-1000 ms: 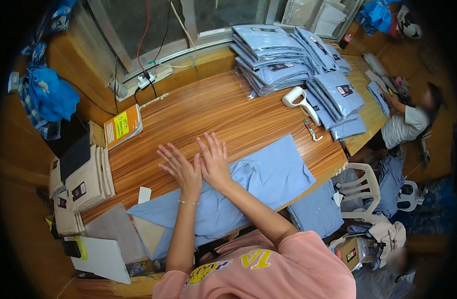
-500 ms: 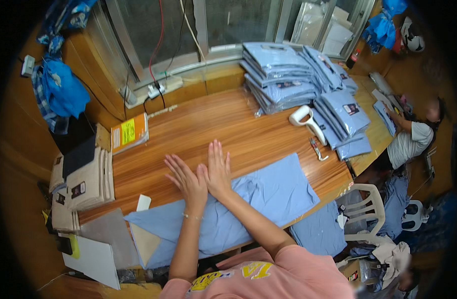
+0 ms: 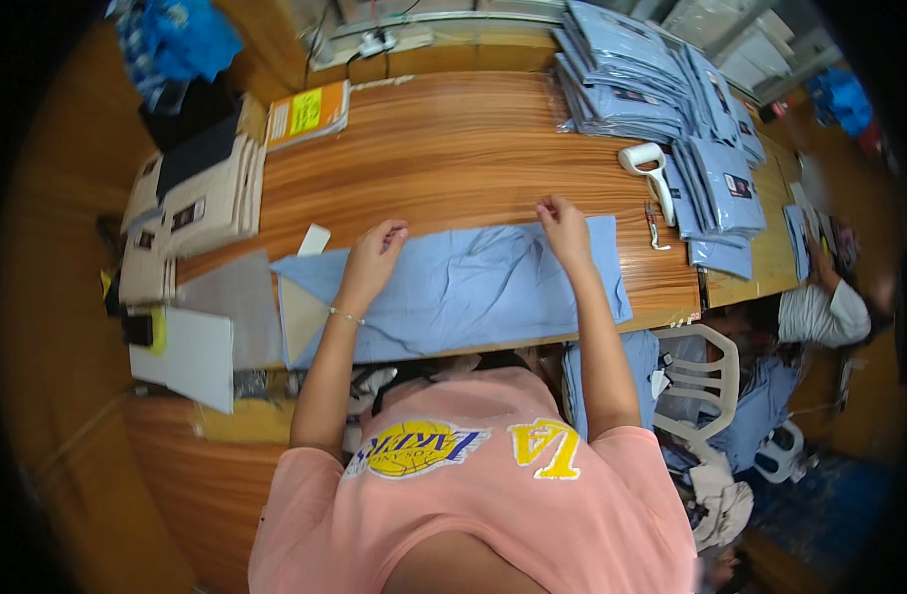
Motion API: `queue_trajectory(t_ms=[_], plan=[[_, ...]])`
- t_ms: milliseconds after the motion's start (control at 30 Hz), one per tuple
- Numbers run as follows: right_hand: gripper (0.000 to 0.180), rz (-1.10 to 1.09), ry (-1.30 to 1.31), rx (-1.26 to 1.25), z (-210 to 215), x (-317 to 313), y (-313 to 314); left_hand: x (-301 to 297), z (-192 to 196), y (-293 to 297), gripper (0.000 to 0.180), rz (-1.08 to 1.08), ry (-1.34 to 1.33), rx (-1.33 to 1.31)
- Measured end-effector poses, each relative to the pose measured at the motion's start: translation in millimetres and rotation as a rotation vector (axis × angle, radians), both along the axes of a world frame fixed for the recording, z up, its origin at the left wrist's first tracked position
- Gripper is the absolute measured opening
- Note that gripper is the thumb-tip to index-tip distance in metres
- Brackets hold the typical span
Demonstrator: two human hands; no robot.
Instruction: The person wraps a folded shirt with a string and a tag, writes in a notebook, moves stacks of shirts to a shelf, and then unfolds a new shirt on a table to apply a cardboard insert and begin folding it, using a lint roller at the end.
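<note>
A light blue garment [image 3: 463,292] lies spread flat along the front of the wooden table [image 3: 453,158]. My left hand [image 3: 374,259] pinches its far edge towards the left. My right hand [image 3: 564,226] grips the same far edge further right. Both arms reach forward from a pink shirt at the bottom of the view. The cloth is wrinkled between the hands.
Stacks of bagged blue garments [image 3: 661,99] fill the far right. A white handheld scanner [image 3: 646,168] lies beside them. Card stacks [image 3: 191,203] and an orange-yellow booklet [image 3: 305,114] sit at left. White boards [image 3: 191,351] lie at the near left. Another person [image 3: 819,307] sits at right.
My hands were side by side, flat on the middle of the garment. They have moved apart to its far edge and closed on the cloth. The view shifted.
</note>
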State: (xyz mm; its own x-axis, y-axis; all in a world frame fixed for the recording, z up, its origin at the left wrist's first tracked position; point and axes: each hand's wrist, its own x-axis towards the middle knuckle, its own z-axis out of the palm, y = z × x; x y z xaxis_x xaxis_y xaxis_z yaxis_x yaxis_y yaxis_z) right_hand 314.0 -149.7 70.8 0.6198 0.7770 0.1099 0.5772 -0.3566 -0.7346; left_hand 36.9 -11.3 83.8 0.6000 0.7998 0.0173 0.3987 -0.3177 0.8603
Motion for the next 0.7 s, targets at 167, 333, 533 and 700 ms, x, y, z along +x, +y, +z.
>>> queue_trajectory(t_ms=[167,333,533,700], plan=[[0.031,0.104,0.102,-0.200,-31.4,-2.5,-18.8,-34.1,-6.9,-19.8,0.024,-0.214,0.444,0.144],[0.025,0.311,0.187,-0.304,-52.1,13.8,-11.6,-43.8,-38.0,-17.8,0.027,-0.280,0.616,0.286],[0.021,0.299,0.437,-0.089,-24.2,5.8,-26.5,-47.3,-39.5,-8.3,0.031,-0.179,0.675,0.464],[0.027,0.267,0.305,-0.049,-36.9,13.9,-36.5,-54.8,-44.1,16.2,0.033,-0.177,0.656,0.243]])
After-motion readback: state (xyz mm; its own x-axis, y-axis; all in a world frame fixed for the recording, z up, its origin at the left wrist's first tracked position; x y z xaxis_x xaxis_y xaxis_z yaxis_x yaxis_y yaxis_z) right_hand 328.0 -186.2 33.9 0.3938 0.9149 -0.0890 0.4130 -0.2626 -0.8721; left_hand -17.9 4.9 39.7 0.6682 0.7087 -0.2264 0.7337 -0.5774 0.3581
